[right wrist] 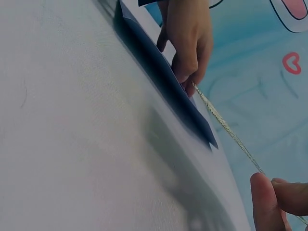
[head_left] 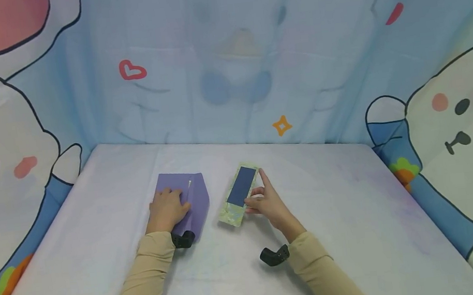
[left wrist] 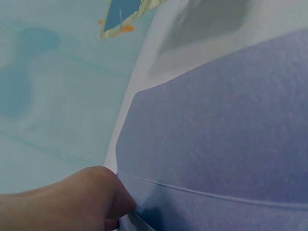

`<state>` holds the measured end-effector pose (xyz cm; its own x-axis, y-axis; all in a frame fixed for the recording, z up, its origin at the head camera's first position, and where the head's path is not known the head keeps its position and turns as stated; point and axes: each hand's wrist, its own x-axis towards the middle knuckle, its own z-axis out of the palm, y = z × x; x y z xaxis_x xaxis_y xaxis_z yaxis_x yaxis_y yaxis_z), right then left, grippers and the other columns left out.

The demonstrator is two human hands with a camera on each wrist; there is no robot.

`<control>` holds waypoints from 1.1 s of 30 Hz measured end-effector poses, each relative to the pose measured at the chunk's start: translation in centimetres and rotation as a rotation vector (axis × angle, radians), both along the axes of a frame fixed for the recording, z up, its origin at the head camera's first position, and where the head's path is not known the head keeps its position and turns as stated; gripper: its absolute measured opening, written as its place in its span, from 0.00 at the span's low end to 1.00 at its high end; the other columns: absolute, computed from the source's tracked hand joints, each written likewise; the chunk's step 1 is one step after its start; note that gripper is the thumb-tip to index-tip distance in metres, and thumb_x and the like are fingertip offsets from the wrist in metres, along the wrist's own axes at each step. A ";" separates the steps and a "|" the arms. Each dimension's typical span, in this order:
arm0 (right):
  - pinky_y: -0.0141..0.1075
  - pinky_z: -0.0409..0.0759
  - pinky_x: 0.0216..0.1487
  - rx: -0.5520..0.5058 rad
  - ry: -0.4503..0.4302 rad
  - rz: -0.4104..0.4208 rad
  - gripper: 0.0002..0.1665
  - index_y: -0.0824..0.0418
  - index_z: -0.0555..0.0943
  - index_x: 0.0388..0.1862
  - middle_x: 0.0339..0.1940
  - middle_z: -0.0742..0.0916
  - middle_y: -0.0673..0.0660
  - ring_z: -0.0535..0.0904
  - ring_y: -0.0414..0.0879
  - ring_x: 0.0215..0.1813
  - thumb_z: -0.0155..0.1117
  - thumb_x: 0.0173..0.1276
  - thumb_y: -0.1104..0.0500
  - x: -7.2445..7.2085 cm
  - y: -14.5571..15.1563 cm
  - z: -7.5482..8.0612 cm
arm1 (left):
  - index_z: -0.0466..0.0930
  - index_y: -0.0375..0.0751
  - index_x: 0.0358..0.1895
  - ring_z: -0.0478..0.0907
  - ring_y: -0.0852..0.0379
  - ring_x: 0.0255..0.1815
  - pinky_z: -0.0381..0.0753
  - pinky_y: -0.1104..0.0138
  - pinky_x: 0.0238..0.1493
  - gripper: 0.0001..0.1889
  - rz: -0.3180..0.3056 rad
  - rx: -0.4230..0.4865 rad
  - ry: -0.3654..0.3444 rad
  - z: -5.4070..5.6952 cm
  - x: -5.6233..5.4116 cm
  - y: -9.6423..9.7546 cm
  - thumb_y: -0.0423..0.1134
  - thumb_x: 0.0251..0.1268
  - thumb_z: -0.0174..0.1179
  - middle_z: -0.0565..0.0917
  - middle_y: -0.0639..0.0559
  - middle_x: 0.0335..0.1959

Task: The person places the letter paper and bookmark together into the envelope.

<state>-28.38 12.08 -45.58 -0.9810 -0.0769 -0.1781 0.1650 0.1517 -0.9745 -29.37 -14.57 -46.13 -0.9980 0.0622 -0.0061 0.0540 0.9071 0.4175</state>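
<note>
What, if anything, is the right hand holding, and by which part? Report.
The right hand pinches the blue-centred, pale-green card by its right long edge.

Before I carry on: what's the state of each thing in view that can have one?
Purple envelope: lying on the table, flap folded out; contents not visible.
Patterned card: lifted off the table, tilted, held; whether it folds, unclear.
Left hand: on the envelope, appears to grip it at its opening edge.
Right hand: holding the card by its side edge.
Curtain: hanging behind the table.
</note>
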 end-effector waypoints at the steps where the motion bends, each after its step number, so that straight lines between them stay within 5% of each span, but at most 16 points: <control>1: 0.38 0.85 0.38 -0.003 0.002 -0.002 0.63 0.37 0.32 0.76 0.46 0.70 0.57 0.81 0.43 0.36 0.60 0.62 0.74 0.0 -0.3 0.0 | 0.73 0.37 0.62 0.64 0.31 0.64 0.67 0.36 0.55 0.27 0.000 -0.001 0.000 0.0 0.0 0.0 0.46 0.60 0.53 0.71 0.33 0.63; 17: 0.42 0.85 0.39 0.012 0.071 0.013 0.68 0.30 0.28 0.74 0.46 0.71 0.59 0.82 0.45 0.37 0.62 0.60 0.73 -0.3 -4.4 -0.9 | 0.73 0.39 0.62 0.64 0.32 0.65 0.67 0.36 0.56 0.27 -0.003 -0.006 0.005 -0.1 0.0 0.3 0.47 0.61 0.53 0.72 0.35 0.62; 33: 0.37 0.85 0.36 0.151 0.163 0.089 0.66 0.41 0.30 0.77 0.49 0.74 0.62 0.82 0.42 0.35 0.65 0.59 0.70 0.0 -7.5 -1.5 | 0.73 0.39 0.62 0.63 0.32 0.66 0.66 0.35 0.57 0.27 0.013 -0.007 0.006 -0.1 0.0 -0.1 0.47 0.62 0.54 0.71 0.35 0.63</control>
